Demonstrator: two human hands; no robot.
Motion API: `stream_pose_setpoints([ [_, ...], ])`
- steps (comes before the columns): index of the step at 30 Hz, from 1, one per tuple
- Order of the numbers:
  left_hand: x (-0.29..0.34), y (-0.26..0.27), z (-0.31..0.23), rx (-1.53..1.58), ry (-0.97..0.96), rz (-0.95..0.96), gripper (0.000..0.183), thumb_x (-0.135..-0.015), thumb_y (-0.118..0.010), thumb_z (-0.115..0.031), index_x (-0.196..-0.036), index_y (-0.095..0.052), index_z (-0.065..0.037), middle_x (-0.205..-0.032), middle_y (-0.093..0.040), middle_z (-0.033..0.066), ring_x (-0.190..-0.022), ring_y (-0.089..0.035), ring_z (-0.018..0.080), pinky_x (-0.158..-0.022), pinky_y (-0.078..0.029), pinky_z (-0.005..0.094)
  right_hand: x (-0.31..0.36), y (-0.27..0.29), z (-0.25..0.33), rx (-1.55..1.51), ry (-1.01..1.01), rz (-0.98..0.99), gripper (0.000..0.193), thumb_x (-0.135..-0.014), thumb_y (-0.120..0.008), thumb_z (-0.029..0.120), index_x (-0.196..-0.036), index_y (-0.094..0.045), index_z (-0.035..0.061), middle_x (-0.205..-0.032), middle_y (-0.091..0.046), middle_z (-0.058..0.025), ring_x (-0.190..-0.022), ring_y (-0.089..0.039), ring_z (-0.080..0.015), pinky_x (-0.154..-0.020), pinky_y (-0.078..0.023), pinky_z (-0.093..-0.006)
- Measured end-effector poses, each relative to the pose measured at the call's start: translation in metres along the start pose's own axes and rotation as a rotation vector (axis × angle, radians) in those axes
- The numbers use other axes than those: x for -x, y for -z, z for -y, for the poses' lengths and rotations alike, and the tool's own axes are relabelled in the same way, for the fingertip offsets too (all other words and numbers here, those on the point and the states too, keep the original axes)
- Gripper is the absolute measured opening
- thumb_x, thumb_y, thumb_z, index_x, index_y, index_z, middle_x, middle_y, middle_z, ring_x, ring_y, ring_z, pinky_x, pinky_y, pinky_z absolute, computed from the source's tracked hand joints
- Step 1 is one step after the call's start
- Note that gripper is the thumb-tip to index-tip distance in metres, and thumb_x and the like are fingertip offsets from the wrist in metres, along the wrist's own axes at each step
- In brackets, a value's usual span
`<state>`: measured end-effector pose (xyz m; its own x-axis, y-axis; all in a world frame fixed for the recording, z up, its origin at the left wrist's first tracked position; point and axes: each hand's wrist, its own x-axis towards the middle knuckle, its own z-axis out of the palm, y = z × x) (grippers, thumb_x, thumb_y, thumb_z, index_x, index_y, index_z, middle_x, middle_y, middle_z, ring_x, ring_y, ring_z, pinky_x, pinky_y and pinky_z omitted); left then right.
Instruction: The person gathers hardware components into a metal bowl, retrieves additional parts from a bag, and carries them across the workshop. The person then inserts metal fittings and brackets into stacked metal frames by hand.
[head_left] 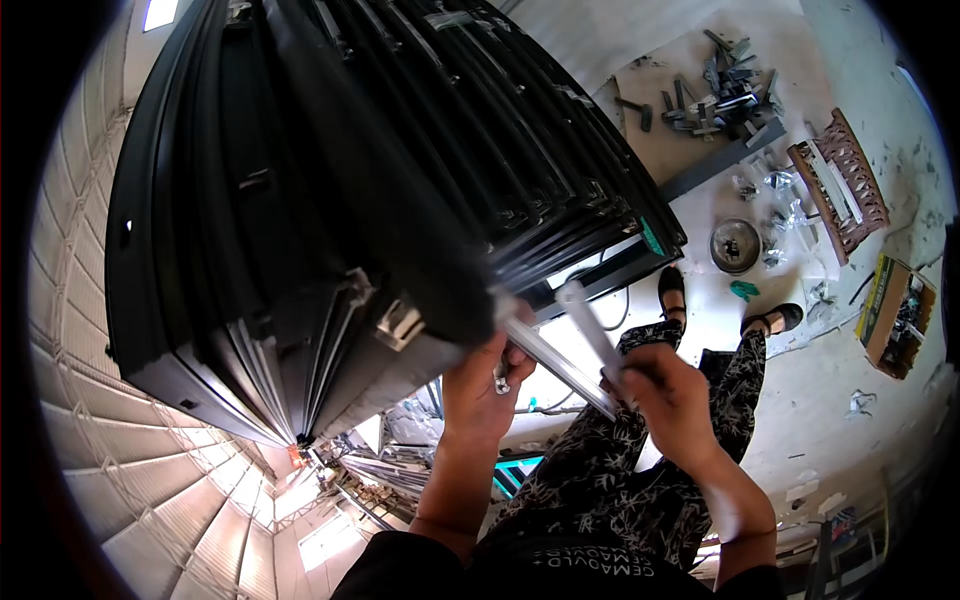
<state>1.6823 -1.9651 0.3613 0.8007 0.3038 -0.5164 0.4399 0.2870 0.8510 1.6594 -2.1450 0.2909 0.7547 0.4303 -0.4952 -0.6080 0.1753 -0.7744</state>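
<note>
My left hand (482, 385) is closed at the lower corner of a stack of long black frames (390, 180). A thin silvery metal bar (562, 366) slants from its fingers down toward my right hand. A small shiny metal piece (501, 378) shows at the left fingers; whether it is gripped or attached to something I cannot tell. My right hand (665, 400) pinches a pale flat strip (592, 325), whose rounded upper end points at the frames. The lower end of the bar comes close to the right fingers; contact there is unclear. The nearest frame edge is blurred.
On the floor at the far right lie a pile of dark metal pieces (725, 100) and a round pan (735, 246). A brown lattice-sided holder (850, 185) and an open cardboard box (895, 315) stand farther right. My feet (772, 319) are beside the stack.
</note>
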Motion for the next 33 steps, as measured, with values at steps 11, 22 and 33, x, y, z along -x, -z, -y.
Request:
stream_pose_setpoints([
  [11,0.024,0.019,-0.027,0.12,0.147,0.104,0.033,-0.089,-0.045,-0.035,-0.103,-0.048,-0.005,-0.068,-0.04,-0.0007,-0.057,-0.034,0.0082,-0.047,-0.027,0.0197,-0.013,-0.002,0.052,0.087,0.31,0.3,0.027,-0.089,-0.046,0.02,-0.105,-0.053,-0.0008,-0.078,-0.058,-0.0145,-0.069,-0.058,-0.0254,-0.062,-0.045,-0.0315],
  [22,0.046,0.032,-0.027,-0.751,-0.119,-0.28,0.043,-0.095,-0.018,-0.03,-0.102,-0.051,-0.002,-0.083,-0.062,0.0074,-0.077,-0.059,0.0114,-0.105,-0.018,0.038,-0.058,-0.072,0.081,-0.748,-0.148,0.744,0.033,-0.094,-0.039,0.029,-0.091,-0.049,-0.0028,-0.054,-0.051,-0.0041,-0.04,-0.046,-0.0091,-0.038,-0.036,-0.0203],
  [33,0.043,0.021,-0.023,-0.233,0.111,-0.154,0.038,-0.091,-0.03,-0.035,-0.102,-0.05,-0.004,-0.083,-0.06,0.0065,-0.07,-0.057,0.0151,-0.084,-0.037,0.0334,-0.038,-0.088,0.084,-0.996,-0.144,0.655,0.037,-0.095,-0.038,0.029,-0.079,-0.049,-0.002,-0.051,-0.053,-0.0065,-0.039,-0.044,-0.008,-0.036,-0.033,-0.019],
])
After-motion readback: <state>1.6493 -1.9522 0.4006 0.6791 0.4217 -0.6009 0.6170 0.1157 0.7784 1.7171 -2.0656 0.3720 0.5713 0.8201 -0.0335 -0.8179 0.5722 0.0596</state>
